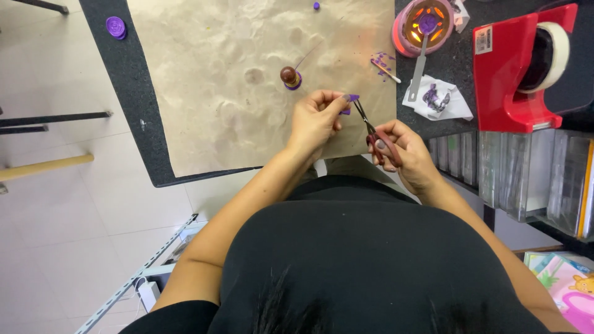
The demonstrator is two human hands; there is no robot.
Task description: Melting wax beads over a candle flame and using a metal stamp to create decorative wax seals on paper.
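My left hand (317, 119) pinches a small purple wax piece (351, 99) between thumb and fingertips, above the near edge of a brown paper sheet (247, 68). My right hand (402, 148) grips small scissors with dark red handles (371, 130). The blades point up and left and touch the purple piece. Both hands are close together over the paper's lower right corner.
A wooden-handled stamp (289, 77) stands on a purple wax blob on the paper. A pink wax warmer (424, 25) glows at the back with a metal spoon (418, 68) on it. Purple scraps (381, 62), crumpled white paper (438, 100), a red tape dispenser (517, 68) and clear drawers (532, 173) lie to the right. A purple seal (116, 26) sits far left.
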